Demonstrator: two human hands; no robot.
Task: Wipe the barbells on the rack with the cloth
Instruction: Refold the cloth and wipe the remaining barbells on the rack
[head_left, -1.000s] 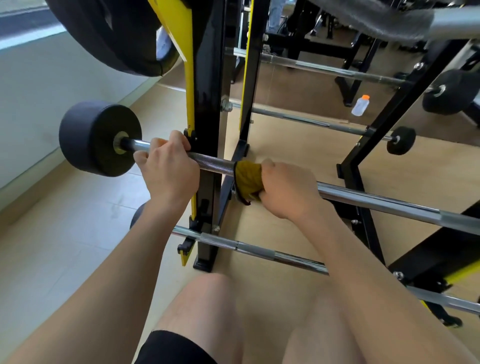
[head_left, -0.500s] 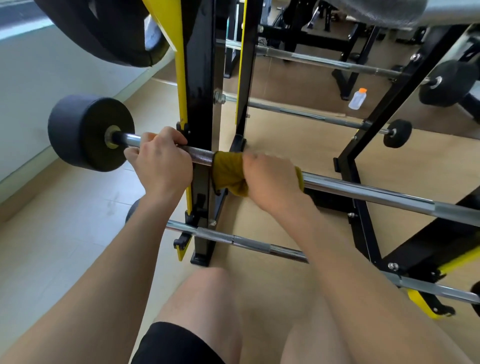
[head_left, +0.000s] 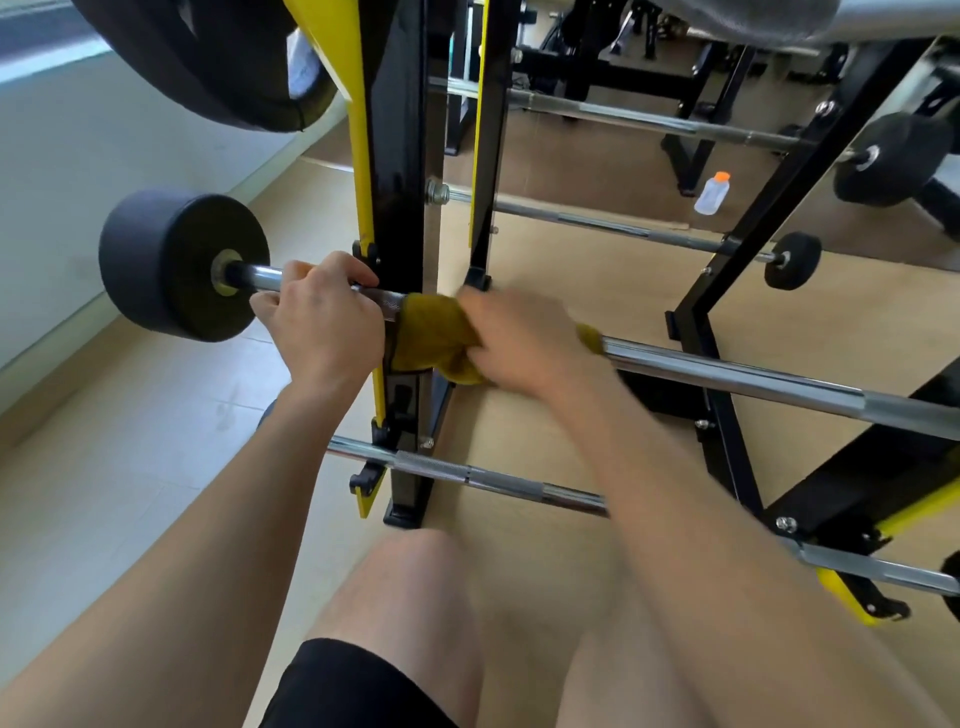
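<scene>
The barbell (head_left: 727, 373) is gripped by the left hand (head_left: 317, 322); the cloth (head_left: 436, 332) is clasped round it by the right hand (head_left: 524, 343). Tan floor (head_left: 571, 260) is seen beneath, pale tiles (head_left: 130, 467) left.

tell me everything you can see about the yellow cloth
The cloth is mustard-yellow, soft-looking fabric, bunched and wrapped round the chrome bar in front of the black upright. The right hand grips it over the bar and hides its middle; one end bulges out on the left, a small tip shows on the right. The left hand grips the bar beside it. It is slightly blurred.
</scene>
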